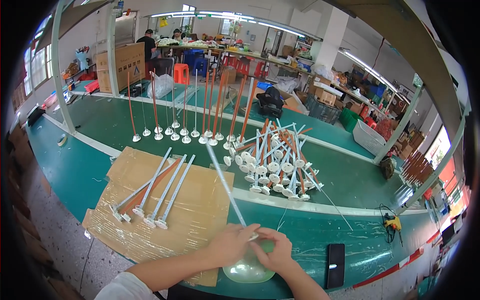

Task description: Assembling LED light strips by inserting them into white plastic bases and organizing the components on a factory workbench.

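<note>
My left hand (231, 246) is closed around the lower end of a long silvery strip (223, 182), which leans up and away to the left. My right hand (275, 248) has its fingers curled at a small white end piece (254, 236) at the strip's foot, close against the left fingers. What the right fingertips grip is partly hidden. Just beneath both hands sits a translucent greenish bowl-like dome (246, 272). Several similar silvery and orange strips (179, 192) with white round ends lie on the cardboard sheet (112, 197) to the left.
Beyond the cardboard, thin rods (184, 107) stand upright on white round bases. A heap of strips with white discs (275, 167) lies right of centre. A black phone (335, 266) and a yellow tool with black cable (393, 223) rest on the green table (310, 232). Shelf posts (407, 130) rise nearby.
</note>
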